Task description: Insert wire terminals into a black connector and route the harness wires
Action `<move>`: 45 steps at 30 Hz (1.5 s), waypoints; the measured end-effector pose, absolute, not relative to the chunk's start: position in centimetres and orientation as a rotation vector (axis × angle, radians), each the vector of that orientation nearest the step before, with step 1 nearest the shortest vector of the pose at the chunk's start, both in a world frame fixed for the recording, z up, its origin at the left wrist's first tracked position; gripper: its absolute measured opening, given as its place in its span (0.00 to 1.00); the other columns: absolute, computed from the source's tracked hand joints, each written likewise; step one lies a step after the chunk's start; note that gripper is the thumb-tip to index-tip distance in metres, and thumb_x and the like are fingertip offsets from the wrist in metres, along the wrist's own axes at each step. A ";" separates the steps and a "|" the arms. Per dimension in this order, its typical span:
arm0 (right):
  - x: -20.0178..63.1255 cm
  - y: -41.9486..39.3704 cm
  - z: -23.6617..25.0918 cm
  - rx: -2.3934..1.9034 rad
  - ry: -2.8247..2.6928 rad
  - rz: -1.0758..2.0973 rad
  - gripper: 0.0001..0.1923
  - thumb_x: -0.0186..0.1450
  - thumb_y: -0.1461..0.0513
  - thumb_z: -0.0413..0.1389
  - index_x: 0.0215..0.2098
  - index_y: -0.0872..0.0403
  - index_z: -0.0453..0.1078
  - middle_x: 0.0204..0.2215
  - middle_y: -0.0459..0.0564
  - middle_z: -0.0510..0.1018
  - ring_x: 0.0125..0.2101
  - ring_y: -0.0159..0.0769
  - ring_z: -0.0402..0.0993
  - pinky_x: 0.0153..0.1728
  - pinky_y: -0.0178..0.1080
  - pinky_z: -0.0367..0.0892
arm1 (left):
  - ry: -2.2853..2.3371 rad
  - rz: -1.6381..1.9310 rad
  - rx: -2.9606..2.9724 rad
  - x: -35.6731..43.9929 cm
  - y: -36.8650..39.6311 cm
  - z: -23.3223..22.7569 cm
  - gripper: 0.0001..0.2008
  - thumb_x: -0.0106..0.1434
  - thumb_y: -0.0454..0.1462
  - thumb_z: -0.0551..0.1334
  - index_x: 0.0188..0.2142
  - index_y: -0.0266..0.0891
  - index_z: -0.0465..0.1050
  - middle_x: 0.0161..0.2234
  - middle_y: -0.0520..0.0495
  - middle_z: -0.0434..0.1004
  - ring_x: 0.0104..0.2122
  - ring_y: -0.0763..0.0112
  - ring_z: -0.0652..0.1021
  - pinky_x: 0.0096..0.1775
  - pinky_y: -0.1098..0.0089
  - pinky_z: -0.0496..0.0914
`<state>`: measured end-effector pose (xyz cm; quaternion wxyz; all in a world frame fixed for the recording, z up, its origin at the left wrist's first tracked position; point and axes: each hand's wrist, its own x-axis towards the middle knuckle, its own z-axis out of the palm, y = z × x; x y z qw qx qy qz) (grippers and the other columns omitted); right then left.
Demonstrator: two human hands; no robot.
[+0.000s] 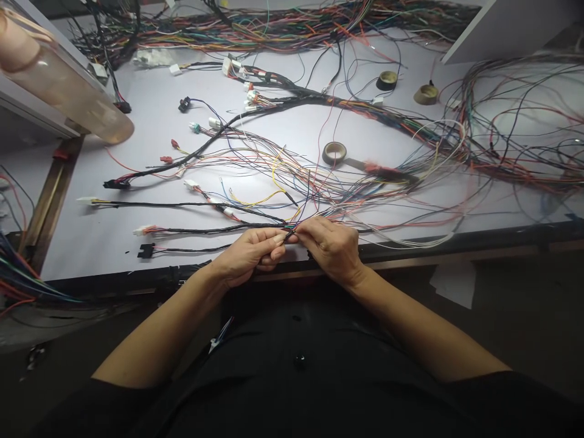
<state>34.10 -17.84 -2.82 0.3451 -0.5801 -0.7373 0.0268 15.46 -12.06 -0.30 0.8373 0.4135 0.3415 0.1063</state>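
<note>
My left hand (249, 254) and my right hand (331, 246) meet at the near edge of a white table (91, 243). Both pinch the same bundle of thin coloured wires (290, 234) between thumb and fingertips. From that spot, black-wrapped branches (196, 230) run left to small white and black connectors (145, 230). Loose coloured wires fan out to the right and back over the table. The fingers hide the exact point being gripped.
A tape roll (334, 152) lies mid-table, two more rolls (387, 80) at the back. A thick black harness trunk (292, 100) crosses the table. Tangled wire heaps (515, 121) fill the right and far side. A clear tube (59, 85) juts in at top left.
</note>
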 end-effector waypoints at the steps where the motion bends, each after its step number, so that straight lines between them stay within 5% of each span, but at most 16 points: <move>1: 34.1 -17.9 -2.8 -1.512 -1.911 0.060 0.09 0.69 0.61 0.52 0.33 0.53 0.72 0.31 0.43 0.80 0.32 0.28 0.76 0.33 0.32 0.62 | 0.736 0.227 0.868 15.5 -12.0 -0.3 0.12 0.65 0.41 0.59 0.39 0.32 0.72 0.22 0.55 0.56 0.19 0.84 0.51 0.20 0.78 0.44; 13: 34.9 -17.7 -2.2 -1.560 -1.856 0.424 0.08 0.69 0.58 0.52 0.39 0.49 0.73 0.39 0.45 0.80 0.37 0.30 0.76 0.34 0.32 0.64 | 0.733 0.225 0.909 15.6 -12.1 -0.3 0.15 0.65 0.43 0.59 0.42 0.33 0.72 0.23 0.55 0.56 0.19 0.84 0.51 0.20 0.78 0.45; 20: 36.3 -16.3 -1.5 -1.452 -1.982 0.618 0.04 0.66 0.60 0.56 0.36 0.51 0.72 0.35 0.44 0.78 0.33 0.29 0.73 0.33 0.31 0.61 | 0.728 0.201 0.972 15.6 -12.1 -0.2 0.15 0.65 0.43 0.58 0.41 0.32 0.72 0.23 0.55 0.59 0.19 0.84 0.52 0.20 0.77 0.44; 37: 37.0 -16.2 -0.4 -1.469 -2.096 0.584 0.12 0.69 0.59 0.48 0.37 0.55 0.73 0.35 0.50 0.78 0.34 0.32 0.72 0.33 0.33 0.60 | 0.754 0.206 1.013 15.7 -12.2 -0.1 0.17 0.65 0.45 0.58 0.44 0.33 0.71 0.23 0.55 0.59 0.19 0.82 0.53 0.21 0.76 0.45; 41: 36.2 -17.5 0.6 -1.573 -1.732 1.013 0.15 0.68 0.58 0.49 0.30 0.55 0.75 0.26 0.48 0.76 0.27 0.31 0.70 0.28 0.33 0.60 | 0.787 0.235 1.164 15.8 -12.4 0.4 0.15 0.65 0.45 0.57 0.40 0.34 0.71 0.23 0.54 0.62 0.20 0.80 0.57 0.22 0.76 0.49; 45: 35.4 -17.3 1.1 -1.575 -1.217 1.505 0.20 0.63 0.51 0.54 0.23 0.57 0.71 0.14 0.41 0.65 0.14 0.24 0.56 0.16 0.32 0.49 | 0.811 0.236 1.432 15.9 -12.5 0.8 0.15 0.66 0.44 0.55 0.30 0.35 0.68 0.22 0.53 0.64 0.21 0.79 0.60 0.24 0.75 0.54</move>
